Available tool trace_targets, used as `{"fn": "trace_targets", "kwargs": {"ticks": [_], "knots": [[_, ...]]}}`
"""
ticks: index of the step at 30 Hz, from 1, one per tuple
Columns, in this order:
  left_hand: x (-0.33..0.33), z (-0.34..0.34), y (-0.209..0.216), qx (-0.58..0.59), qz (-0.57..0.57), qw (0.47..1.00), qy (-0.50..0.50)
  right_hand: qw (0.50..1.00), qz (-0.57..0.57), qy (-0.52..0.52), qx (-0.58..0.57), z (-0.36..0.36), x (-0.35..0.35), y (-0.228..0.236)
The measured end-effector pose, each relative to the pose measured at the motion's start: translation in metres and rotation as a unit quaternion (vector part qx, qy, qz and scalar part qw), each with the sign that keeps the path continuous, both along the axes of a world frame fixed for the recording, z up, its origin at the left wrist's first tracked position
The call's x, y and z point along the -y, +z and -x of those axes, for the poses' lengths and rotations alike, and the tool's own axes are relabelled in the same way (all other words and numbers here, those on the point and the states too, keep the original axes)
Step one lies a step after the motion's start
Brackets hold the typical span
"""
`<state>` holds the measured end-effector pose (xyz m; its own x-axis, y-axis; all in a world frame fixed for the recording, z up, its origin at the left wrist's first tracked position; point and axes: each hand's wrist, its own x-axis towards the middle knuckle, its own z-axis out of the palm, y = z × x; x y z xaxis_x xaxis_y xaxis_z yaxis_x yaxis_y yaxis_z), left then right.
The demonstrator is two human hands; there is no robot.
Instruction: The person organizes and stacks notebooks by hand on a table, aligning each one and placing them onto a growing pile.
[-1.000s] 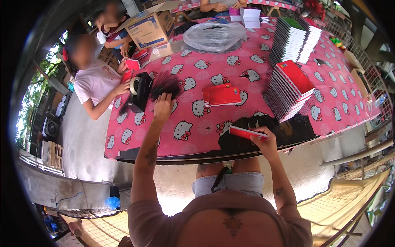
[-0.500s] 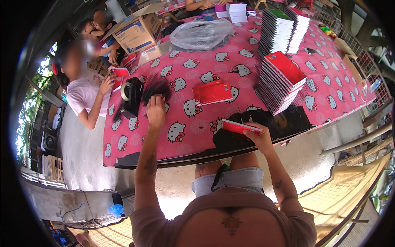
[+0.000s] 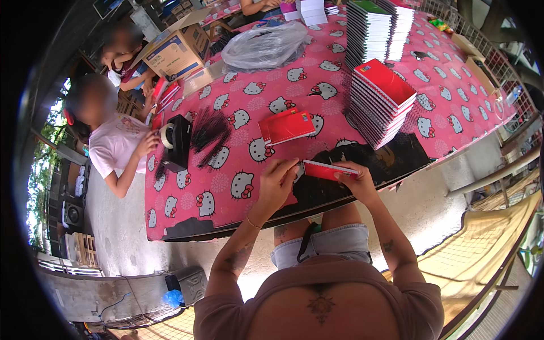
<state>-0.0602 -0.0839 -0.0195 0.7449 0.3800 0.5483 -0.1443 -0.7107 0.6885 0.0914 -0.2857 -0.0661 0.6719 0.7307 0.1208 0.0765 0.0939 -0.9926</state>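
Observation:
My right hand (image 3: pixel 356 180) grips a small red notebook (image 3: pixel 324 170) over the near edge of the table, its long edge turned up. Beside that notebook's left end, my left hand (image 3: pixel 277 184) has its fingertips pinched together; whatever they hold is too thin to make out. Loose black spiral binding coils (image 3: pixel 209 136) lie in a pile to the left. Beyond my hands, a few red notebooks (image 3: pixel 288 129) lie flat, overlapping. At the right rises a tall stack of red spiral notebooks (image 3: pixel 384 85), black coils along its left side.
A black tape dispenser (image 3: pixel 178 143) stands left of the coils. Farther back are a clear plastic bag (image 3: pixel 263 46), a cardboard box (image 3: pixel 175 54) and stacks of green-topped notebooks (image 3: pixel 368 28). A co-worker in a pink shirt (image 3: pixel 126 139) works at the left edge; others sit farther back.
My left hand has moved from the coil pile rightward and nearer, to the left end of the red notebook. My right hand keeps its hold. The pink-shirted co-worker's hands have lowered.

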Motion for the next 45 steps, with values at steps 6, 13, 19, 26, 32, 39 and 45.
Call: {"fn": "trace_targets", "kwargs": {"ticks": [6, 13, 19, 26, 32, 39, 45], "knots": [[-0.005, -0.001, 0.005, -0.036, -0.045, 0.998, -0.003, 1.000, -0.007, 0.004, 0.017, -0.001, 0.001, 0.000], [-0.022, -0.014, 0.020, -0.079, -0.137, 0.980, -0.124, 1.000, -0.006, 0.025, 0.004, 0.000, 0.003, 0.001], [-0.039, -0.017, 0.007, -0.231, 0.150, 0.944, -0.181, 0.999, 0.009, 0.025, 0.022, 0.002, 0.002, 0.004], [-0.031, -0.024, 0.012, -0.106, 0.018, 0.976, -0.188, 0.999, 0.024, 0.030, 0.013, -0.001, 0.004, 0.003], [-0.021, -0.023, 0.033, -0.169, -0.087, 0.969, -0.155, 1.000, 0.013, 0.010, 0.018, 0.004, 0.004, 0.008], [-0.018, -0.023, 0.032, -0.134, -0.238, 0.957, -0.098, 0.999, -0.013, -0.005, 0.048, 0.012, 0.005, 0.018], [0.045, 0.011, -0.020, -0.131, -0.386, 0.912, 0.046, 0.990, -0.083, -0.085, -0.074, 0.035, 0.003, 0.046]]}}
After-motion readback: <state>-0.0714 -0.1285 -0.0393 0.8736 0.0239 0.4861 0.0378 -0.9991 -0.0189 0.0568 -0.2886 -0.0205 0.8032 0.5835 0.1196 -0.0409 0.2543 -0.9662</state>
